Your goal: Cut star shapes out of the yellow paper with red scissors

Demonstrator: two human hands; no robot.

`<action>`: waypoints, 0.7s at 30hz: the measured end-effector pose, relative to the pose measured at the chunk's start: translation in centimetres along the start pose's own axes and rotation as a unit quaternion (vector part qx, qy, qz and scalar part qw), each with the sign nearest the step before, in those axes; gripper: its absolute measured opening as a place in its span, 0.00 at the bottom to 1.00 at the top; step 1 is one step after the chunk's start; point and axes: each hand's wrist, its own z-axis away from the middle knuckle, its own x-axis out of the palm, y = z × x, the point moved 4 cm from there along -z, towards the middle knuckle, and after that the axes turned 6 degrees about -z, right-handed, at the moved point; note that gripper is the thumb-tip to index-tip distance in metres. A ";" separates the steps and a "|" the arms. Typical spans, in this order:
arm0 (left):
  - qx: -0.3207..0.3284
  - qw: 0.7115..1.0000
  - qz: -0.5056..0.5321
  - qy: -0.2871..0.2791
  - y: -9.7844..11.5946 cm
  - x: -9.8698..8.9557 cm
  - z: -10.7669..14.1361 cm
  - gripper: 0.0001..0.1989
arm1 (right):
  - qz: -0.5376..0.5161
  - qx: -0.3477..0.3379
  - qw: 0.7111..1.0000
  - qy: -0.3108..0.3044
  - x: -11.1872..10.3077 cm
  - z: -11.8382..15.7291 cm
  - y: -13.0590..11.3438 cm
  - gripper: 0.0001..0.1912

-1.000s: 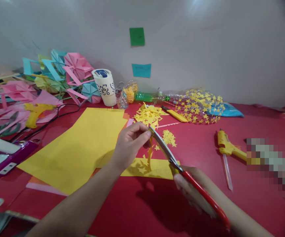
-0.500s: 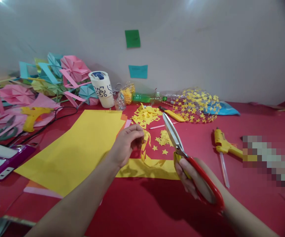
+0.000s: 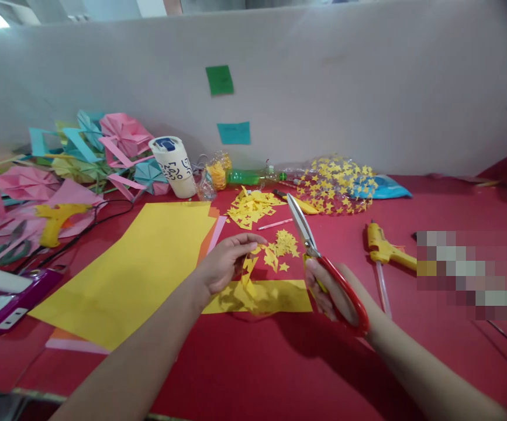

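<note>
My left hand [image 3: 231, 260] pinches a thin, cut strip of yellow paper [image 3: 248, 275], which dangles in loops from the fingertips. In my right hand [image 3: 330, 289] are red-handled scissors [image 3: 343, 286], their blades closed and pointing up and away from me. Some yellow paper also shows between the right fingers and the scissors. Beneath the hands lies a yellow paper band [image 3: 283, 295] on the red table. Just beyond it sits a small pile of yellow paper stars [image 3: 286, 242], with a few loose ones around it.
Large yellow sheets [image 3: 134, 263] lie at left over orange and pink ones. Yellow scraps [image 3: 253, 204], a white tumbler [image 3: 174, 166], a green bottle [image 3: 247, 176] and a star-covered clear bundle [image 3: 336, 181] stand behind. A yellow glue gun [image 3: 382, 245] rests at right, a purple power strip [image 3: 16, 298] at left.
The view has tilted up and shifted. My left hand has moved slightly toward the stars, its fingers straighter, with the strip still hanging. My right hand keeps the scissors, blades still closed.
</note>
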 end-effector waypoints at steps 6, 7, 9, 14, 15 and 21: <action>-0.034 0.987 0.142 0.071 1.1 -0.1 0.0 0.06 | -0.016 -0.007 1.000 0.013 -0.1 -0.2 0.0 0.23; -0.026 0.985 0.144 0.088 1.4 -0.3 0.0 0.06 | -0.021 -0.008 1.000 0.019 -0.1 -0.3 0.0 0.24; 0.001 0.983 0.143 0.117 2.2 -0.8 0.0 0.07 | -0.032 -0.014 0.999 0.035 -0.3 -0.5 0.2 0.24; 0.074 0.966 0.130 0.212 4.2 -3.4 -0.2 0.07 | -0.084 -0.044 0.992 0.085 -1.7 -1.8 0.8 0.23; 0.081 0.962 0.126 0.229 4.5 -3.9 -0.4 0.07 | -0.093 -0.045 0.990 0.091 -2.0 -2.1 1.0 0.23; 0.093 0.944 0.134 0.288 6.0 -3.8 -5.0 0.07 | -0.145 -0.059 0.984 0.088 -3.3 -3.5 2.0 0.22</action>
